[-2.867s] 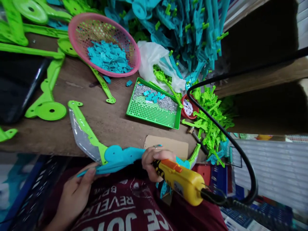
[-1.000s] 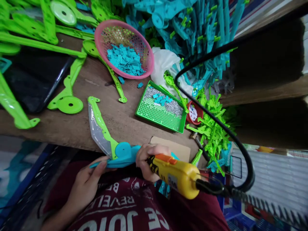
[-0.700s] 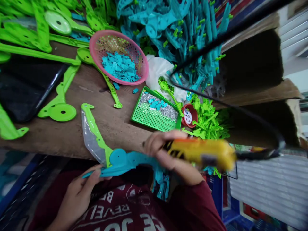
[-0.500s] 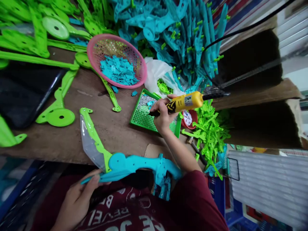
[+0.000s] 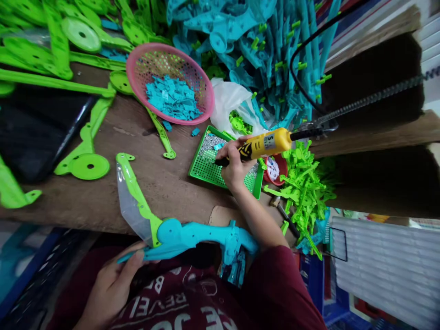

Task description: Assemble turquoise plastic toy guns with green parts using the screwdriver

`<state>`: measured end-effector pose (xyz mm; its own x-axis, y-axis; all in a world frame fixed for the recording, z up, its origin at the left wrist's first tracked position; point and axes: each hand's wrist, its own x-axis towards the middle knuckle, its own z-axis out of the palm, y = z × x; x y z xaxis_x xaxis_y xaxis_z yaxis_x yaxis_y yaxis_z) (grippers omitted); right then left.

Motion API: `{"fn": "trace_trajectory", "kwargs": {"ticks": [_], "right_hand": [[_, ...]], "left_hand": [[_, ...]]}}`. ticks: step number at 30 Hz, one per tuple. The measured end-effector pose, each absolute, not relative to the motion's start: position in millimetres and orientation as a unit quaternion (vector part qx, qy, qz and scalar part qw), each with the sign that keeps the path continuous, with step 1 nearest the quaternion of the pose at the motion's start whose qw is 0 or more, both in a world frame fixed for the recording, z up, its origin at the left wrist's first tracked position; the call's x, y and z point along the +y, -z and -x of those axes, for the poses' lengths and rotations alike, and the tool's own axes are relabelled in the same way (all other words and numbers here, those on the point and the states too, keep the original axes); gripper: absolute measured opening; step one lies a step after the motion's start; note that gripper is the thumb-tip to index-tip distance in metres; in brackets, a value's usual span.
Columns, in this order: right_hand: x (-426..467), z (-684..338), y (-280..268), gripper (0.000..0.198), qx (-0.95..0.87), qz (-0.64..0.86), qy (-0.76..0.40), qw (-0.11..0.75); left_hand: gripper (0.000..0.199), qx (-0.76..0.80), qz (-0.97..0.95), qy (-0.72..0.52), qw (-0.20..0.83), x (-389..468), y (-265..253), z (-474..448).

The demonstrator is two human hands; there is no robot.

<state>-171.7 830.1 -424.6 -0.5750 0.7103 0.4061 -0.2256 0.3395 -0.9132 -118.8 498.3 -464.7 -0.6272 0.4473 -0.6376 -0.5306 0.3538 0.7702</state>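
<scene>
My left hand [image 5: 118, 277] is closed on the pointed end of a blue plastic part [image 5: 202, 233], close to my body at the table's front edge. A lime-green arm [image 5: 139, 199] with a clear plastic sheet along it joins this part and rests over the table. My right hand [image 5: 235, 162] is wrapped round a yellow-and-black electric screwdriver [image 5: 266, 144], its cord leading off to the right. The screwdriver's tip is hidden behind my fingers, over a green perforated tray [image 5: 206, 172]. Small silver screws [image 5: 209, 142] and a few blue pieces lie in that tray.
A pink basket [image 5: 209, 103] holds small blue pieces. Behind it are piles of blue parts [image 5: 240, 27] and green parts [image 5: 27, 50]. A red basket [image 5: 283, 178], a hammer-like tool [image 5: 287, 217] and more green parts [image 5: 305, 192] lie right. Cardboard boxes [image 5: 381, 151] stand beyond.
The view has shifted slightly, so the table's contents appear a little further right. Both hands keep their holds, and the right hand stays over the tray.
</scene>
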Motion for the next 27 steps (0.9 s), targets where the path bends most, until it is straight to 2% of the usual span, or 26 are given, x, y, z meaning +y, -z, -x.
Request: {"fn": "trace_trajectory", "kwargs": {"ticks": [5, 11, 13, 16, 19, 24, 27], "right_hand": [[831, 176, 420, 0.034, -0.705, 0.162, -0.544, 0.424], [782, 159, 370, 0.023, -0.688, 0.143, -0.547, 0.454], [752, 142, 357, 0.022, -0.690, 0.116, -0.596, 0.393], [716, 118, 355, 0.040, -0.706, 0.070, -0.651, 0.272], [699, 109, 363, 0.051, -0.711, 0.068, -0.664, 0.223], [693, 112, 372, 0.034, -0.734, 0.069, -0.663, 0.128], [693, 110, 382, 0.032, -0.772, 0.101, -0.621, 0.088]], "left_hand": [[0.060, 0.647, 0.087, -0.586, 0.480, 498, 466, 118], [0.060, 0.652, 0.067, -0.585, 0.478, 499, 470, 114], [0.061, 0.651, 0.059, -0.592, 0.472, 502, 469, 114], [0.066, 0.642, 0.063, -0.605, 0.467, 507, 466, 116], [0.068, 0.632, 0.065, -0.615, 0.468, 511, 462, 120], [0.066, 0.614, 0.062, -0.628, 0.475, 512, 459, 120], [0.066, 0.612, 0.062, -0.630, 0.474, 511, 459, 119]]}}
